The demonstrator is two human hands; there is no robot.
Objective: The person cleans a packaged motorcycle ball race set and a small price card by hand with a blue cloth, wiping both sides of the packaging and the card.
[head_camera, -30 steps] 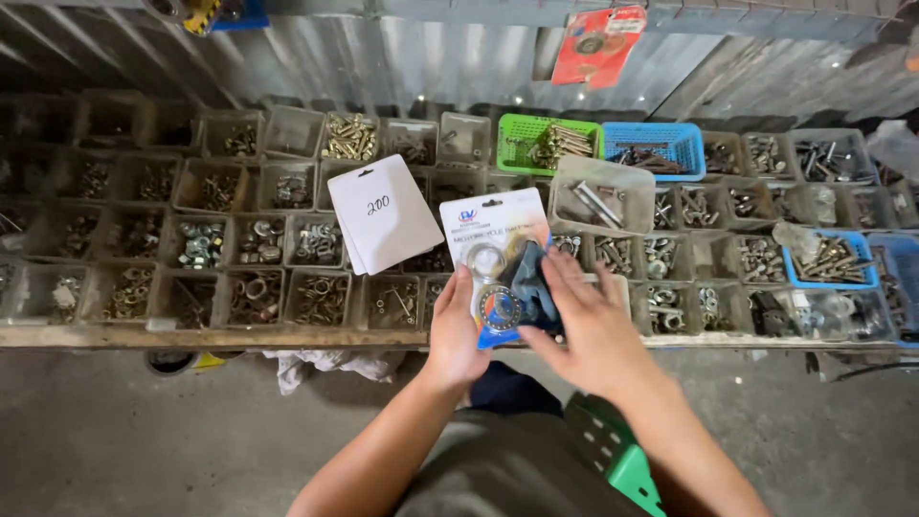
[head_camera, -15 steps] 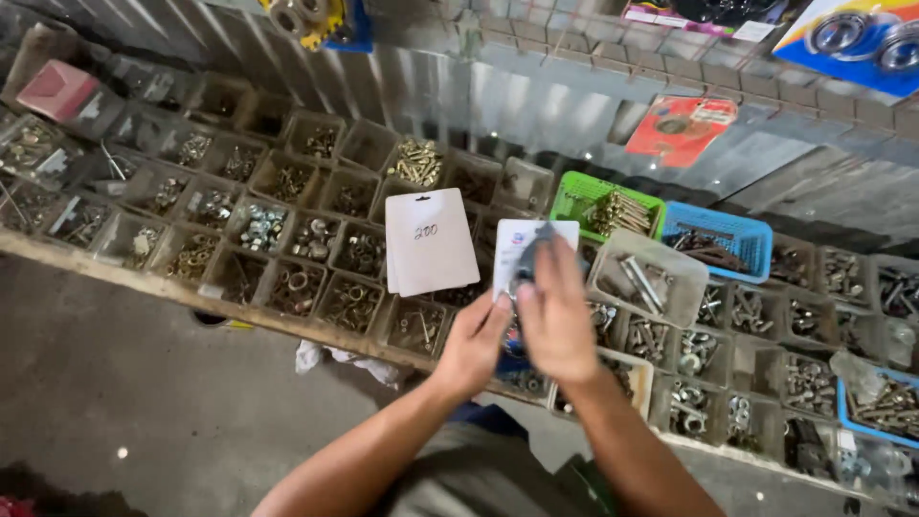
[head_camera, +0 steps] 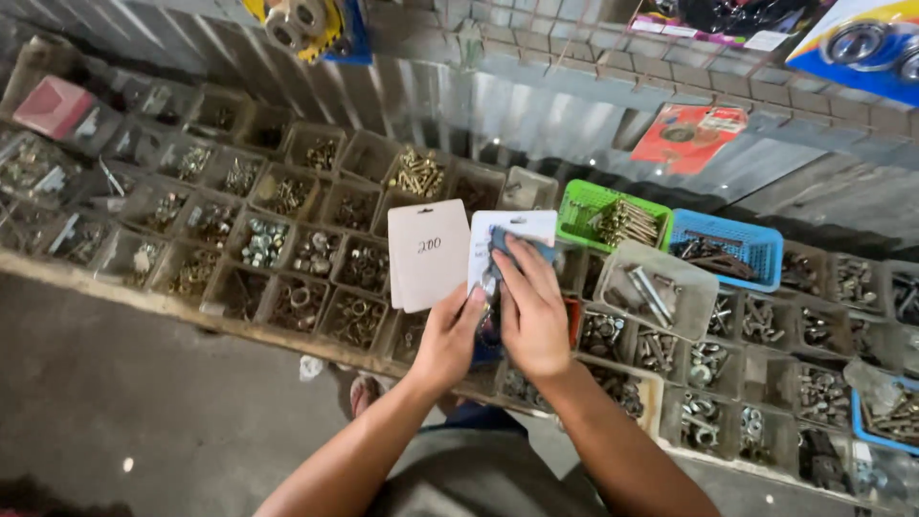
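Observation:
My left hand [head_camera: 450, 337] and my right hand [head_camera: 531, 308] together hold a carded blister pack [head_camera: 505, 230] with a white card and a blue inner part, upright in front of me. The right hand's fingers lie over its front, the left grips its lower left edge. Just left of it, a plain white card [head_camera: 428, 254] with a handwritten mark stands above the bins, overlapping the pack's edge; whether the left hand holds it too, I cannot tell. Both hands hover over a long rack of small bins [head_camera: 287, 251] filled with nuts, bolts and washers.
A green basket [head_camera: 577, 202] and a blue basket [head_camera: 756, 259] of bolts stand right of the hands, with a clear tub [head_camera: 699, 280] of bolts in front. Packaged parts hang on a wire grid [head_camera: 593, 72] above. Grey concrete floor [head_camera: 115, 402] lies lower left.
The view has swung left and tilted, showing more of the bins and floor on the left. My hands still grip the blister pack, the right hand now flatter over its front.

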